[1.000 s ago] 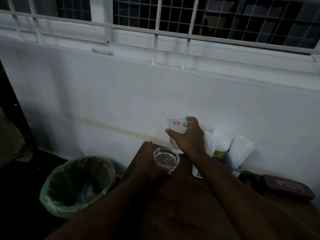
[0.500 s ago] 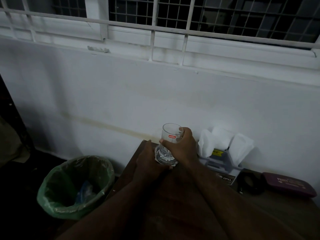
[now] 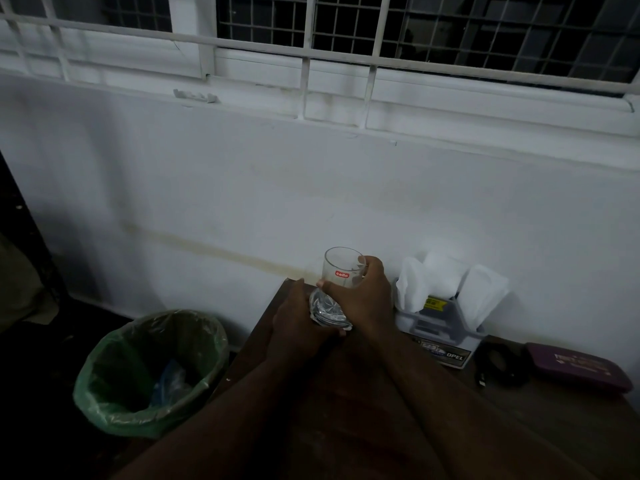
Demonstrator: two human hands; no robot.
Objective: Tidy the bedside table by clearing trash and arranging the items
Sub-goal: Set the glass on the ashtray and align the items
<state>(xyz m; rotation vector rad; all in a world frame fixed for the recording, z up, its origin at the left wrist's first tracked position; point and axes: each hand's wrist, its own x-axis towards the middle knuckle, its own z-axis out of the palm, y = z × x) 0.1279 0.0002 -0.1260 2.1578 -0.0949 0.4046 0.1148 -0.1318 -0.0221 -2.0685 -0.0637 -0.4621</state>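
A clear drinking glass (image 3: 341, 268) with a red label stands inside a second, cut-pattern glass (image 3: 325, 308) at the far left corner of the dark wooden bedside table (image 3: 519, 420). My right hand (image 3: 363, 296) grips the upper glass around its side. The lower glass is held from the left by my left hand (image 3: 298, 323). Both glasses are upright and look empty.
A clear plastic organiser (image 3: 440, 323) with white cloths (image 3: 446, 278) stands against the wall, right of the glasses. A dark coiled cable (image 3: 498, 365) and a purple case (image 3: 578, 370) lie further right. A green-lined bin (image 3: 149, 372) holding trash sits on the floor to the left.
My right hand brought the labelled glass down and left into the patterned glass held by my left hand. Both hands now stay still around the stacked pair.
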